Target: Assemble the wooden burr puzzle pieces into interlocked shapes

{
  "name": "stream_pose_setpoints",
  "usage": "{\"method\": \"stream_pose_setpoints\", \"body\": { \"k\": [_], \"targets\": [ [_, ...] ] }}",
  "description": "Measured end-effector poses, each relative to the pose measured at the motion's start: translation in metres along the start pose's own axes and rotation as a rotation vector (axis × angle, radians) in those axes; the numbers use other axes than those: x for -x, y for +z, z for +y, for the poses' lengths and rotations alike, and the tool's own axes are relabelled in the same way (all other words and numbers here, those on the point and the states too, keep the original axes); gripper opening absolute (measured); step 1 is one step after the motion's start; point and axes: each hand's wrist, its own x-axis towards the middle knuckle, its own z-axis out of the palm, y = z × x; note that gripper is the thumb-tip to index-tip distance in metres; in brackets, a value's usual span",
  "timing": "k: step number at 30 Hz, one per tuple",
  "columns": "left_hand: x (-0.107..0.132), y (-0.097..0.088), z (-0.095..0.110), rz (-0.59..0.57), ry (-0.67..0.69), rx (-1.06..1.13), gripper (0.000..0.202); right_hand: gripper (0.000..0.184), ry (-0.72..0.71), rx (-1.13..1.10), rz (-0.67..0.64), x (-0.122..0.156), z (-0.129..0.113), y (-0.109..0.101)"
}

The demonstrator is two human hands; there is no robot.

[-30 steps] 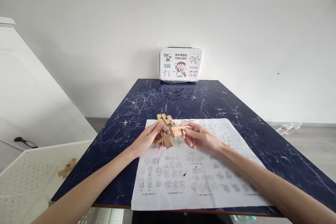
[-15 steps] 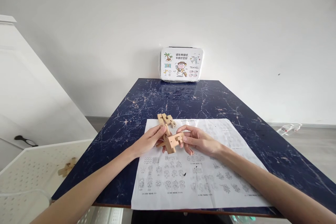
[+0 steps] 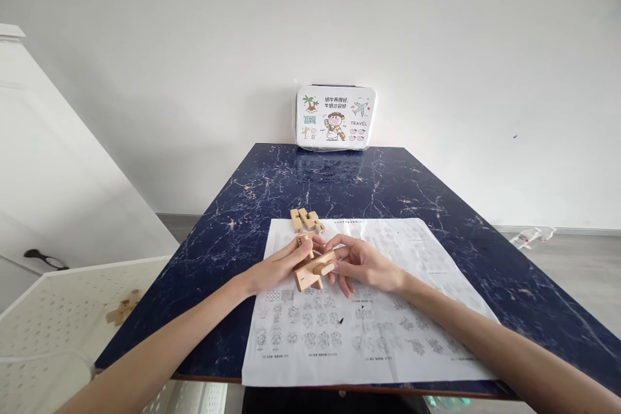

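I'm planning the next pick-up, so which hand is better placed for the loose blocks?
Probably the left hand: it is nearer the loose blocks, which lie just beyond it. The right hand sits farther off. Both hold other blocks, so the left would need freeing first.

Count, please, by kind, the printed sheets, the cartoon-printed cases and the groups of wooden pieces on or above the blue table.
Printed sheet: 1
Cartoon-printed case: 1
Groups of wooden pieces: 2 (held group; loose group near the sheet's far left corner)
Total: 4
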Motion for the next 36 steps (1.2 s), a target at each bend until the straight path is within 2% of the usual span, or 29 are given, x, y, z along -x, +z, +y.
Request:
{"method": "stream_pose_setpoints", "body": {
  "k": [8, 14, 18, 22, 24, 34, 36],
  "targets": [
    [0.0007, 0.0011, 0.0047, 0.107, 0.068, -0.178, 0.037, 0.033, 0.010, 0.071, 0.041, 0.0016, -0.0013, 0.0028],
    [0.0029, 0.0046, 0.0081, 0.044, 0.043, -0.106, 0.038, 0.032, -0.003, 0.043, 0.043, 0.0011, -0.0002, 0.0019],
    [0.0045, 0.0027, 0.0070, 0.001, 0.003, -0.080, 0.050, 0.032, -0.021, 0.036, 0.042, 0.0001, 0.0035, -0.0001],
    [0.0048, -0.0024, 0.0014, -0.120, 0.043, -0.115, 0.077, 0.034, -0.009, 0.015, 0.019, -0.0001, 0.0054, -0.0016],
    [0.0043, -0.0035, -0.0004, -0.142, 0.061, -0.120, 0.081, 0.033, -0.003, 0.005, 0.010, 0.0001, 0.0056, -0.0019],
    [0.0025, -0.0011, 0.0033, -0.095, 0.041, -0.125, 0.053, 0.037, -0.016, 0.001, 0.036, -0.0001, 0.0026, 0.0000],
    [0.0031, -0.0010, 0.0024, -0.088, 0.042, -0.125, 0.052, 0.035, -0.016, 0.000, 0.036, -0.0003, 0.0017, 0.0003]
  ]
}}
